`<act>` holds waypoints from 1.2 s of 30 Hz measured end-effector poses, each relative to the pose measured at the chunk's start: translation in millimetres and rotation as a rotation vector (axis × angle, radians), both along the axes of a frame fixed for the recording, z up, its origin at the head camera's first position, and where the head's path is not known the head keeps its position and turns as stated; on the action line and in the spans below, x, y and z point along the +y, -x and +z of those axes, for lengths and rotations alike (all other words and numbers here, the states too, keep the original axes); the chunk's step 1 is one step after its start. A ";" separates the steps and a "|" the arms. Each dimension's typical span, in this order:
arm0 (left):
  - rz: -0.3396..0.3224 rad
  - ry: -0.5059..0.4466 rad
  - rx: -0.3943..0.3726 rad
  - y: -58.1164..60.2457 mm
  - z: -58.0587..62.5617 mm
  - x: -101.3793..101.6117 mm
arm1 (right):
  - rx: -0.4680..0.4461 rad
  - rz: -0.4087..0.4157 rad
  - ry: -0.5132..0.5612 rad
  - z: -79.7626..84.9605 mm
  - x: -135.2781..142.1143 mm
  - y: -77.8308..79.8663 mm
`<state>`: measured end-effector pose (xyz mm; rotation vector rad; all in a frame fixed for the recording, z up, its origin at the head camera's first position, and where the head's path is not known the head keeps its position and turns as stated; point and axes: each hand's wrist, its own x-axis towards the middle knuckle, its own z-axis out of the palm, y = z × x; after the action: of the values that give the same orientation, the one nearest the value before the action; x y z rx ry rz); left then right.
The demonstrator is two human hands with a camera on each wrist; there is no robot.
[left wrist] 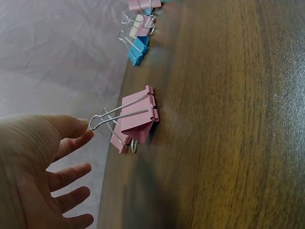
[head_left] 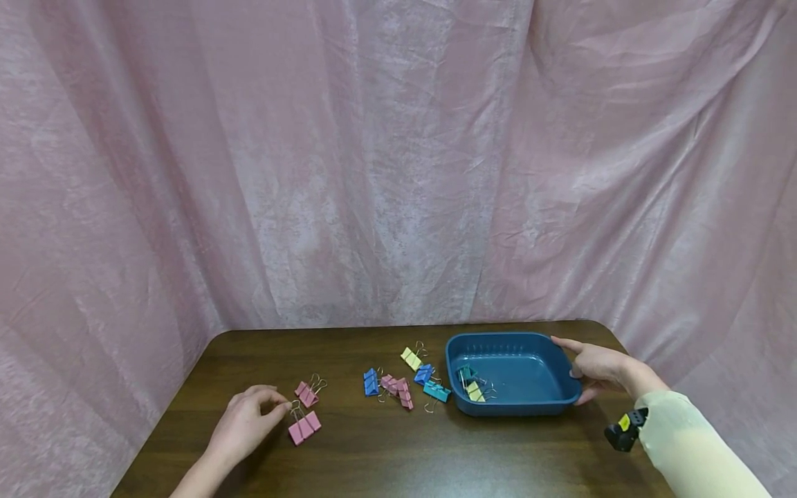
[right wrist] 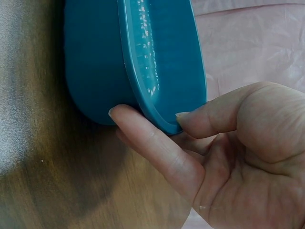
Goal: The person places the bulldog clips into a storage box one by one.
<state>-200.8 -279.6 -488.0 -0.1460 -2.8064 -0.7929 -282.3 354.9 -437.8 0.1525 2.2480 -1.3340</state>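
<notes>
Thumb and index finger of my left hand [head_left: 244,423] pinch the wire handle of a pink binder clip [head_left: 304,429]. In the left wrist view that binder clip [left wrist: 138,112] hangs from the fingertips over the wood, its other fingers spread. Just behind it lies a second pink binder clip [head_left: 306,394]. At the far side, my right hand [head_left: 600,368] grips the right end of a blue plastic bin [head_left: 517,409]. The right wrist view has the thumb on the bin's rim [right wrist: 136,90] and fingers against the outer wall. Inside lie a yellow binder clip [head_left: 476,392] and a dark green one [head_left: 465,374].
Between the hands, several binder clips lie on the brown table [head_left: 373,456]: a blue one [head_left: 371,382], overlapping pink ones [head_left: 403,393], a yellow one [head_left: 411,358], another blue one [head_left: 424,374] and a teal one [head_left: 437,391]. A pink curtain [head_left: 373,173] hangs behind.
</notes>
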 end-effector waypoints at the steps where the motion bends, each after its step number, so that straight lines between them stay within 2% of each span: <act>1: 0.000 -0.002 -0.004 0.2 -0.5 0.2 | 0.001 0.001 -0.001 0.1 0.1 0.1; 22: 0.004 0.037 -0.059 9.7 -6.5 4.9 | 0.010 0.000 -0.021 -0.2 0.1 -0.4; 36: -0.007 0.046 -0.077 9.4 -6.0 5.1 | 0.012 -0.010 -0.026 -0.1 0.0 0.2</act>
<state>-210.2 -274.5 -494.1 -0.1355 -2.8997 -0.7514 -282.5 354.9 -437.8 0.1659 2.2784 -1.3148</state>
